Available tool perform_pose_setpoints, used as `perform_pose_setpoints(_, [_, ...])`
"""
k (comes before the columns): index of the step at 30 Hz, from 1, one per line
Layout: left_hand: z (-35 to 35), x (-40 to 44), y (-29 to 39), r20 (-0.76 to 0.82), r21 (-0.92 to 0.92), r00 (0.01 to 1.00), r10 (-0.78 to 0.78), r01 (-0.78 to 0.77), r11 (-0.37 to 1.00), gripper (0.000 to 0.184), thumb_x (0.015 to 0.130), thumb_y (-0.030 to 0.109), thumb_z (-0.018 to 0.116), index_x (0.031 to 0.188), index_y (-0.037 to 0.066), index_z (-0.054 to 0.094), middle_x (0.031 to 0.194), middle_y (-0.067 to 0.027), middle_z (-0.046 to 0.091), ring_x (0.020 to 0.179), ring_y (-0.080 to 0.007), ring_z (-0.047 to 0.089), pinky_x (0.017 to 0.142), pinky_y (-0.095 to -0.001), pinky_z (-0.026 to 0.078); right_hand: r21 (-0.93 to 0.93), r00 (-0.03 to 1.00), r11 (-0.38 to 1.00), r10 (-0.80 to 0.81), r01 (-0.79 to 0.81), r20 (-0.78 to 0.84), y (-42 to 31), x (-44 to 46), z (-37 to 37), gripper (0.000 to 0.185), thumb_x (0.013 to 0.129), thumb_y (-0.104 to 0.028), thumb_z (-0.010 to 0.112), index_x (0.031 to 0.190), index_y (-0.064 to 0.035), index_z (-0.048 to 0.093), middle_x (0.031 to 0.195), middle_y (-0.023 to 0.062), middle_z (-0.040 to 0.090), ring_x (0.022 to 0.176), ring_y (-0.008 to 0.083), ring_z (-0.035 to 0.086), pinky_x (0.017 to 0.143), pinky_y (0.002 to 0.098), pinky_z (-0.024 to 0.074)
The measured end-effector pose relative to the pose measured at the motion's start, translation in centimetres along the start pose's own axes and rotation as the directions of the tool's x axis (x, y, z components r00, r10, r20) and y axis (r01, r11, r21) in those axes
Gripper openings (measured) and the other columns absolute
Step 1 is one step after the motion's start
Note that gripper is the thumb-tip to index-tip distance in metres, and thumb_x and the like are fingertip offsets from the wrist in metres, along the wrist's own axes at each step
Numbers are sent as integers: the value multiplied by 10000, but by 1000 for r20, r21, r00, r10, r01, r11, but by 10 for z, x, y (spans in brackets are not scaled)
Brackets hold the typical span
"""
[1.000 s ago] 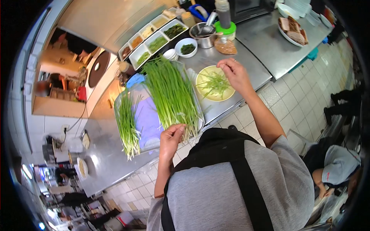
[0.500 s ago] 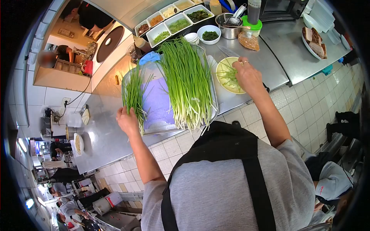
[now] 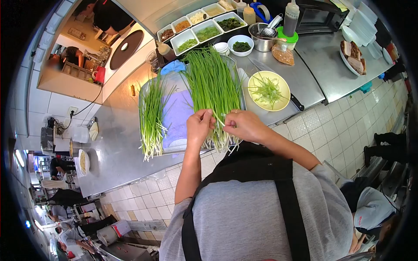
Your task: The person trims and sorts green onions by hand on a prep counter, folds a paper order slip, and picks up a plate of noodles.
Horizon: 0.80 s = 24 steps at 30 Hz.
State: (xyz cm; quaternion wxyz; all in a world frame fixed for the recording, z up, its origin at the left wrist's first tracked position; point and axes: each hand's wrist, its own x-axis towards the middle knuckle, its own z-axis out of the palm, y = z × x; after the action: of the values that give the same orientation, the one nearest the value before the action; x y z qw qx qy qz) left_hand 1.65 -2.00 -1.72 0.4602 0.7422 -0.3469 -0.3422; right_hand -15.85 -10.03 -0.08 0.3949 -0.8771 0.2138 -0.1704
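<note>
A large bundle of long green chives (image 3: 212, 82) with pale root ends lies in a shallow metal tray (image 3: 243, 102). My left hand (image 3: 199, 127) is over the lower part of this bundle, its thumb and fingers pinched on chives. Close beside it, my right hand (image 3: 245, 125) also pinches chives near the pale ends. A smaller bunch of chives (image 3: 151, 115) lies along the tray's left side, apart from both hands. Between the bunches, purple-blue cloth or paper (image 3: 177, 115) shows. Right of the tray, a pale yellow bowl (image 3: 285, 98) holds loose green trimmings (image 3: 267, 90).
A knife (image 3: 297, 102) lies behind the yellow bowl, handle toward the right front. At the back stand topping containers (image 3: 206, 31), a white bowl of dark greens (image 3: 240, 46), a metal pot (image 3: 261, 42) and squeeze bottles (image 3: 291, 19). Other people are at the far left and right.
My right hand has left the yellow bowl and moved left to the large bundle. My left hand has moved right, off the smaller bunch, to meet it there.
</note>
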Motion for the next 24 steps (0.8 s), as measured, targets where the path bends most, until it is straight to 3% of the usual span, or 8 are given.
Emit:
perform_pose_setpoints(2, [6, 2, 7, 122, -311, 985, -126, 158, 937, 262, 873, 251, 568, 940, 2, 617, 753, -89, 639, 541, -130, 597, 473, -236, 455, 87, 1000, 996, -15, 16, -9, -4, -10, -11, 165, 741, -227, 622, 754, -65, 591, 796, 109, 570, 701, 291, 579, 613, 395, 452])
perform_pose_setpoints(7, [18, -6, 38, 160, -738, 987, 23, 104, 666, 233, 902, 164, 521, 1040, -17, 573, 828, -98, 639, 714, -165, 639, 652, -265, 534, 18, 998, 1000, -4, 3, 58, -6, -34, -19, 159, 765, -226, 616, 759, -69, 597, 791, 107, 540, 727, 294, 566, 634, 394, 445])
perform_pose_setpoints(10, [22, -13, 60, 127, -771, 990, 69, 55, 635, 225, 895, 137, 524, 1037, -29, 575, 819, -97, 632, 692, -162, 626, 621, -271, 531, 52, 997, 997, -51, 48, 61, 5, -39, -24, 145, 777, -211, 613, 784, -66, 611, 790, 106, 558, 732, 295, 570, 642, 382, 449])
perform_pose_setpoints(13, [27, -17, 66, 222, -669, 969, 105, 74, 740, 228, 894, 141, 532, 1052, -15, 584, 788, -54, 624, 621, -111, 586, 540, -212, 460, 99, 998, 993, -64, 61, 24, 14, -41, -39, 112, 788, -145, 636, 817, -38, 624, 772, 71, 563, 658, 196, 554, 582, 301, 436])
perform_pose_setpoints(17, [35, -33, 76, 272, -508, 957, 96, 58, 859, 228, 892, 110, 525, 1047, -48, 578, 725, -34, 581, 552, -84, 491, 477, -195, 378, 218, 964, 971, 146, -96, -222, 26, -41, -70, 101, 808, -117, 621, 823, -17, 623, 701, 23, 546, 612, 94, 489, 553, 238, 400])
perform_pose_setpoints(20, [39, -38, 74, 293, -479, 951, 103, 52, 876, 225, 891, 118, 529, 1034, -47, 585, 719, -29, 575, 540, -76, 472, 477, -193, 374, 264, 898, 943, 287, -203, -335, 21, -43, -98, 123, 821, -132, 619, 819, -9, 621, 697, 5, 534, 614, 69, 471, 549, 227, 391])
perform_pose_setpoints(21, [40, -40, 74, 287, -472, 953, 92, 57, 880, 224, 891, 125, 534, 1027, -44, 590, 717, -23, 573, 528, -70, 457, 467, -190, 354, 257, 877, 947, 282, -190, -390, 25, -42, -103, 151, 804, -149, 627, 805, 1, 612, 683, 66, 568, 585, 120, 513, 562, 259, 427])
perform_pose_setpoints(24, [43, -42, 70, 295, -427, 952, 87, 50, 903, 222, 890, 130, 538, 1030, -34, 595, 708, -12, 566, 521, -61, 445, 456, -187, 331, 249, 819, 958, 256, -143, -513, 31, -41, -112, 107, 799, -112, 630, 819, -8, 618, 730, 63, 579, 602, 116, 516, 555, 250, 422])
